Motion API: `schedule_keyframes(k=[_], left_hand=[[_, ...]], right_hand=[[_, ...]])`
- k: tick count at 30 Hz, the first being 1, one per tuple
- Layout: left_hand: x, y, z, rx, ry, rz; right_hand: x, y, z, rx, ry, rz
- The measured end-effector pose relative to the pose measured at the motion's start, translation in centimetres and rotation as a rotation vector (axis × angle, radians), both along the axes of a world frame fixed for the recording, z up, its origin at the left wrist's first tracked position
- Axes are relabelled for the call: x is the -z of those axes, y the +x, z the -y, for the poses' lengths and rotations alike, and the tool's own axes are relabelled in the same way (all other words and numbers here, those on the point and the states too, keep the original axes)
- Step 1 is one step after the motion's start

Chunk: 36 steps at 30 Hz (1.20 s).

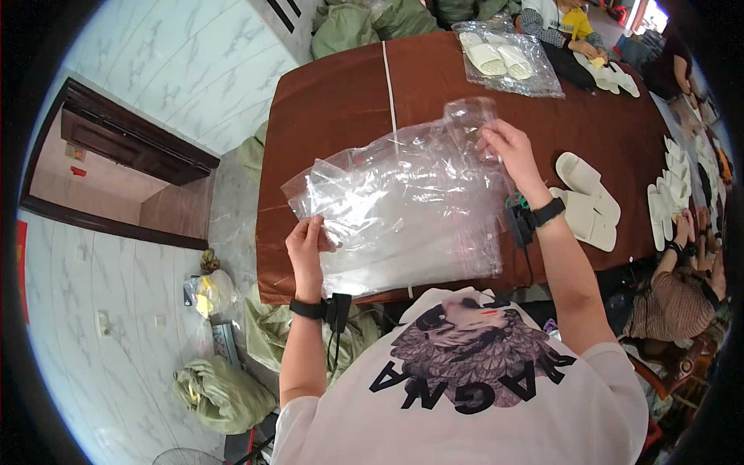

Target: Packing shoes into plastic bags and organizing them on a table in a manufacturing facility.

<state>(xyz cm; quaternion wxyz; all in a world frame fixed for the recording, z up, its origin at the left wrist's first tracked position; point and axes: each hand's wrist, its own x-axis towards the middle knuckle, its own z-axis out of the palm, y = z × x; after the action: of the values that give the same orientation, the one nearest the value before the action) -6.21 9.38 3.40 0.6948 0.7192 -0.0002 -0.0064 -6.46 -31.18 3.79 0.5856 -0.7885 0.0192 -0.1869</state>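
A clear plastic bag (403, 205) stretches between my two hands above the near part of the table; its film is wrinkled and shiny. It lies over what looks like more clear bags, though I cannot tell how many. My left hand (305, 240) pinches the bag's left edge between thumb and fingers. At the upper right corner, my right hand (505, 149) grips the film with bent fingers. To the right of that forearm rests a pair of cream slippers (590, 203), one partly over the other.
Brown cloth covers the table (325, 101). Bagged cream slippers (502, 60) lie at its far side, near a person's hands (593, 54). More slippers (671, 182) line the right edge beside another seated person (673, 302). Green sacks (225, 394) stand on the floor at left.
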Motion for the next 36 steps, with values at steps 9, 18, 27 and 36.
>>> schedule_keyframes(k=[9,18,27,36], left_hand=[[8.7,2.1,-2.3,-0.014,0.037,-0.316],[13.7,2.0,-5.7,-0.062,0.319,-0.38],[10.9,0.1,-4.3,-0.215,0.925,0.045],[0.5,-0.7,-2.6,-0.291,0.857,0.549]], right_hand=[[8.7,-0.1,0.6,0.034,-0.081,-0.243],[14.2,-1.9,0.2,-0.034,-0.057,-0.494],[15.8,-3.1,-0.6,-0.015,-0.448,-0.363],[17.1,-4.2,-0.3,-0.046,-0.469,-0.369]])
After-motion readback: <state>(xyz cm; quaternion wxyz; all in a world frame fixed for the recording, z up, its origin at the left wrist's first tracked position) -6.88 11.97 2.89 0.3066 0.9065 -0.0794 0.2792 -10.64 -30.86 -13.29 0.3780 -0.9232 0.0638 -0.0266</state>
